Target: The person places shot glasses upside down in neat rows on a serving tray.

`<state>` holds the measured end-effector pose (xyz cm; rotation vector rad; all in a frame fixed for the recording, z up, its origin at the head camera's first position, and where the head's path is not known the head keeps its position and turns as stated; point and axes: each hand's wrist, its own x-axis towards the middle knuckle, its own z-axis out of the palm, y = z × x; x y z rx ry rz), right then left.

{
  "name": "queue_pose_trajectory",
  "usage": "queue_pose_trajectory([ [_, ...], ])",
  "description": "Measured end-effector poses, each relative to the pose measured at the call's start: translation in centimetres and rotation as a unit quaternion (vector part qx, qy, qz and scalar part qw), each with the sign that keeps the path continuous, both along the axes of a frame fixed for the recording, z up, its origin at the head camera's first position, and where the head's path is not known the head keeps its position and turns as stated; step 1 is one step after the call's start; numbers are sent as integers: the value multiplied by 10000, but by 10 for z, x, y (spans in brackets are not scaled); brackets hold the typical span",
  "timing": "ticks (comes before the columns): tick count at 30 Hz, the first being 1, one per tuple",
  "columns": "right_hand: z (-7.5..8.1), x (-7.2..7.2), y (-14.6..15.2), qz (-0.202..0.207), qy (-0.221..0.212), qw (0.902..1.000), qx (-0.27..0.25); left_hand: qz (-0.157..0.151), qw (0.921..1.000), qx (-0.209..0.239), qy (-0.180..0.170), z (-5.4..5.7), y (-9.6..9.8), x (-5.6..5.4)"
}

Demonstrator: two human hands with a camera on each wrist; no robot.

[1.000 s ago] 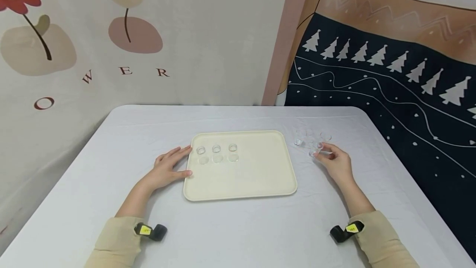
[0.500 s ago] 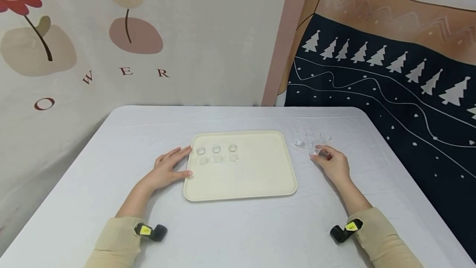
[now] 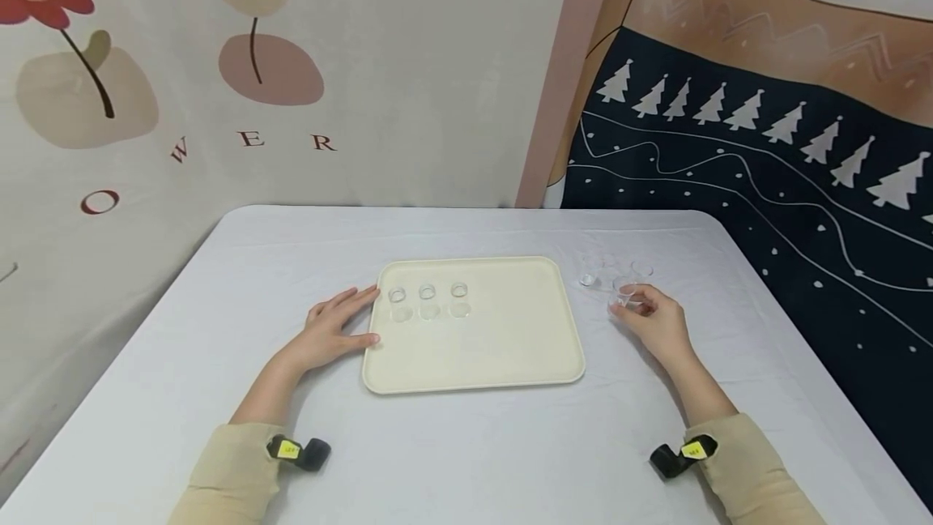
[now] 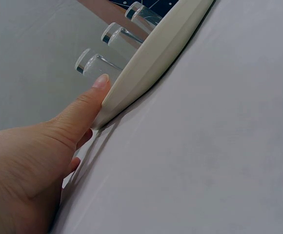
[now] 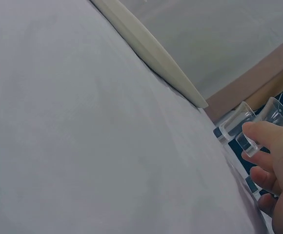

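Observation:
A cream tray lies on the table, with three clear shot glasses in a row on its left half. In the left wrist view these glasses stand mouth down, thick bases up. My left hand touches the tray's left edge with fingers stretched out, the thumb against the rim. To the right of the tray, my right hand pinches a clear shot glass between thumb and fingers. That glass is mouth up and slightly tilted; whether its base touches the cloth I cannot tell.
Several more clear glasses stand close behind the right hand, faint against the white cloth; one shows beside the held glass. The white-covered table ends at a patterned wall hanging.
My right hand has shifted slightly and its grip on the shot glass has adjusted. The left hand and the tray stay put; the head view has swung a little.

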<state>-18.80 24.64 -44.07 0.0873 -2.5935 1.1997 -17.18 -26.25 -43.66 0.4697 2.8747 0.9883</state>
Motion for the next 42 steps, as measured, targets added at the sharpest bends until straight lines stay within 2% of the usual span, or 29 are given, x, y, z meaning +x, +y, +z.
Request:
queue_pose_trajectory([
  [7,4,3,-2,343,-210,9985,-383,-6,10000,-18,14,2,1,1],
  [17,11,6,-6,522,-107,9978,-396,25,10000,-41,-2,0,0,1],
  [23,14,8,-10,509,104,9983,-252,27,10000,-42,-72,0,0,0],
  [31,28,11,-23,699,765,9944,-227,133,9998,6,-161,-2,0,-1],
  [42,44,11,-55,1142,816,9891,-453,157,9997,14,-185,-2,1,-1],
])
